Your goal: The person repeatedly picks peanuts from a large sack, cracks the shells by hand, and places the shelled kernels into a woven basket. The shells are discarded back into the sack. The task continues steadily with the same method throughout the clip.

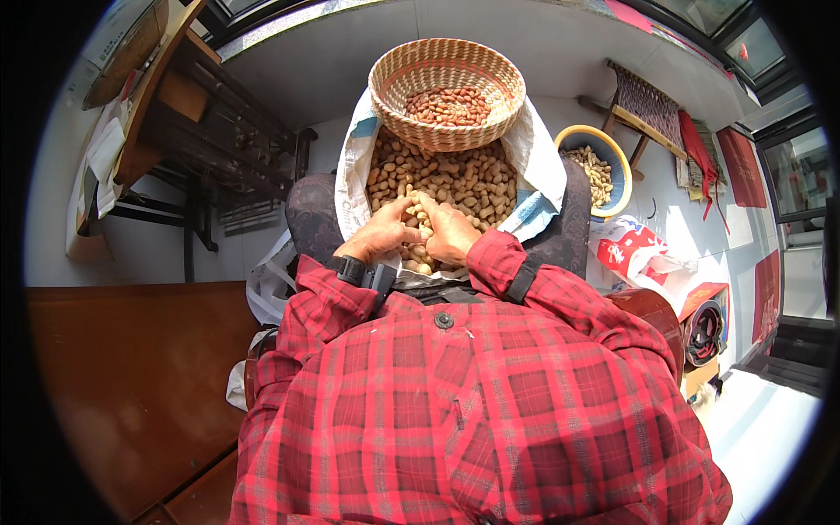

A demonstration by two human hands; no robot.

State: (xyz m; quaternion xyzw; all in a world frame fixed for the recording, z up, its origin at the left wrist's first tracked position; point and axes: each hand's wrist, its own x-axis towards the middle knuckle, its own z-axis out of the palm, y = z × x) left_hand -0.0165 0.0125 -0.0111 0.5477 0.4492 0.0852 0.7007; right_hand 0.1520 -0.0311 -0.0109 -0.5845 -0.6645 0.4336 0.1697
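Observation:
My left hand [382, 231] and my right hand [451, 230] meet low over an open white woven sack [539, 154] between my knees. Pale unshelled peanuts [418, 211] lie between my fingertips and thumbs, gripped from both sides; the exact finger contact is partly hidden. Below and beyond my hands, a heap of unshelled peanuts [453, 172] fills the sack. On the far part of the heap rests a round woven basket [448, 59], tilted towards me. Reddish shelled peanut kernels [449, 107] cover its bottom.
A yellow-rimmed basin [625, 167] holding peanut shells [594, 172] stands on the floor beside my right knee. Beyond it is a folding stool [646, 111]. Red-and-white plastic bags [633, 252] lie nearer me. Dark wooden furniture [230, 144] stands at left, and a brown wooden surface [144, 367] nearer.

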